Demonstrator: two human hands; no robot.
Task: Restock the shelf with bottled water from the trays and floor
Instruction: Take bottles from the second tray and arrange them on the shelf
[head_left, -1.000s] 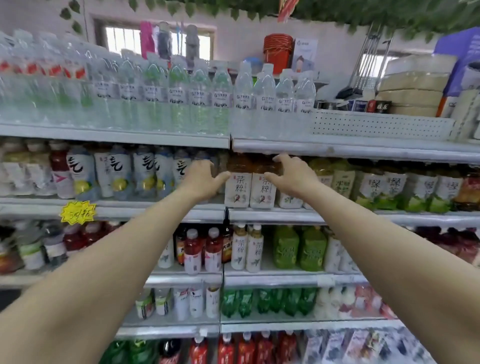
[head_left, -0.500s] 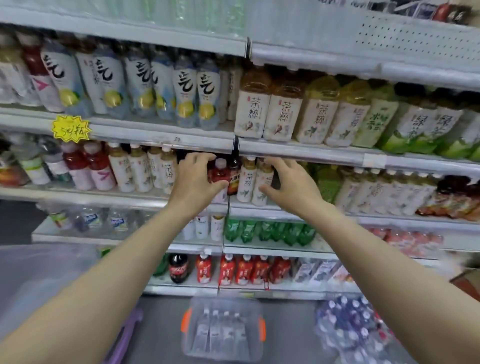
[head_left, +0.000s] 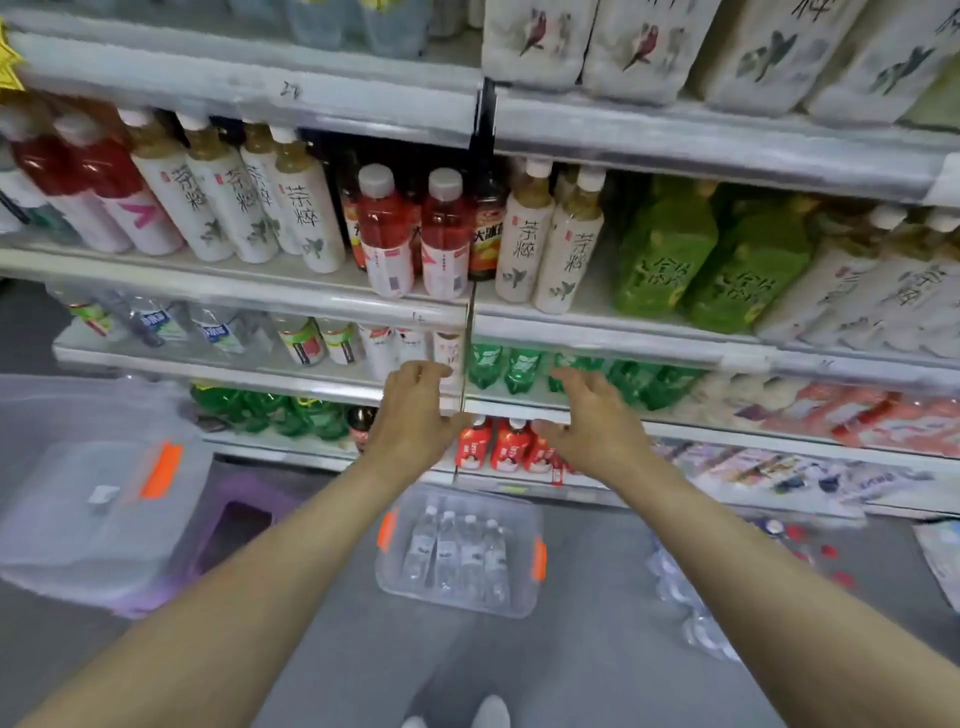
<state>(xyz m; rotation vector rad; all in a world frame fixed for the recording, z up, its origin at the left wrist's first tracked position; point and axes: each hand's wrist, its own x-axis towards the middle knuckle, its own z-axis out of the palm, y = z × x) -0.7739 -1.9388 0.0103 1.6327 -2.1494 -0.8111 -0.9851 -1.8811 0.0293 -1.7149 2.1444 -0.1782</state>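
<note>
A clear plastic tray (head_left: 395, 582) with orange handles stands on the grey floor in front of the shelf. Inside it lie several water bottles (head_left: 457, 556) side by side. A wrapped pack of water bottles (head_left: 685, 597) lies on the floor to the tray's right. My left hand (head_left: 415, 415) and my right hand (head_left: 592, 421) hang in the air above the tray, level with the low shelves. Both have loosely spread fingers and hold nothing. A few water bottles (head_left: 156, 327) lie on a low shelf at the left.
The drinks shelf (head_left: 363, 306) fills the upper view with tea, red and green bottles. A large clear lidded bin (head_left: 93, 499) stands on a purple stool (head_left: 244, 514) at the left. Snack packets (head_left: 769, 467) line the bottom right shelf. My shoes (head_left: 467, 717) show at the bottom edge.
My view has tilted down from the top shelves to the floor. Both hands have come down with it, from the upper shelves to just above the tray, and still hold nothing.
</note>
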